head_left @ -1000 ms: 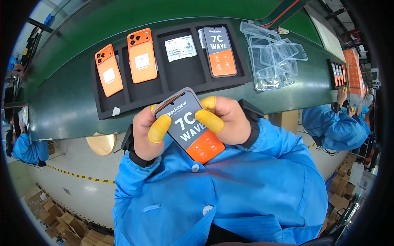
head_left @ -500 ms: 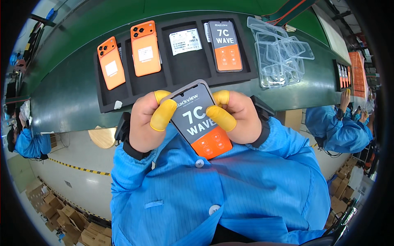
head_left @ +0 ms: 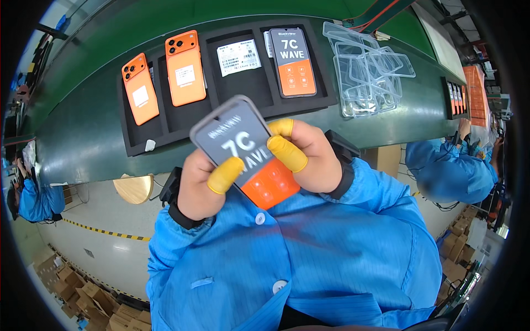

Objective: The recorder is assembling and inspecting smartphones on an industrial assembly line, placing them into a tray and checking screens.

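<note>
A smartphone [head_left: 238, 144], screen side up, is held between my hands in front of my chest. Its front is grey above and orange below, with a pale grey rim around it. My left hand [head_left: 205, 185] grips the lower left edge, its thumb in a yellow finger cot; its other fingers are hidden behind the phone. My right hand [head_left: 309, 157] holds the right edge, thumb on the front and a yellow-covered finger at the side. Beyond the hands lies a black foam tray [head_left: 243, 91] with two orange phones face down, a grey-and-orange phone [head_left: 294, 63] face up and a white label [head_left: 239, 58].
Clear plastic cases [head_left: 367, 77] are piled right of the tray on the green table [head_left: 83, 138]. Farther right, a co-worker in blue [head_left: 447, 171] sits near another phone tray [head_left: 456, 99]. A round wooden stool [head_left: 134, 187] stands at the left, with cardboard boxes behind.
The phone has moved up and left, and its top now stands clear of my left fingers. My left hand has slid down to its lower left edge. The view has shifted slightly.
</note>
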Demonstrator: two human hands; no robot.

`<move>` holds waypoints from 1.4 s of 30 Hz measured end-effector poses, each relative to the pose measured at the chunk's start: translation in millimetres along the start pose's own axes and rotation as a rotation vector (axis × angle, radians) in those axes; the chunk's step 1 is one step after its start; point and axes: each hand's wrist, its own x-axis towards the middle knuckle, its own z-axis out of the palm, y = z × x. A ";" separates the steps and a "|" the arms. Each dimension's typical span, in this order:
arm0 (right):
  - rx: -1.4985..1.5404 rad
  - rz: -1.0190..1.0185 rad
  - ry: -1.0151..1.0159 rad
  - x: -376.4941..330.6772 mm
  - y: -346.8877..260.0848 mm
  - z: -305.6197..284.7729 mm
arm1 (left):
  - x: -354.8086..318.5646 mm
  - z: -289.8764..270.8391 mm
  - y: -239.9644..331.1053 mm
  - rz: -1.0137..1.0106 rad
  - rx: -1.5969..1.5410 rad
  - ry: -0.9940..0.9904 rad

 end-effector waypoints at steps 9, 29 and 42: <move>0.013 0.230 -0.237 -6.8 -17.2 -12.9 | 4.5 -10.4 3.3 0.148 -0.151 0.221; -0.041 0.265 -0.403 -1.2 -7.3 -16.2 | -17.3 -24.9 -19.8 -0.009 -0.056 0.080; -0.168 0.007 -0.334 4.9 5.5 -12.5 | -11.3 -22.3 -25.9 0.033 -0.079 0.157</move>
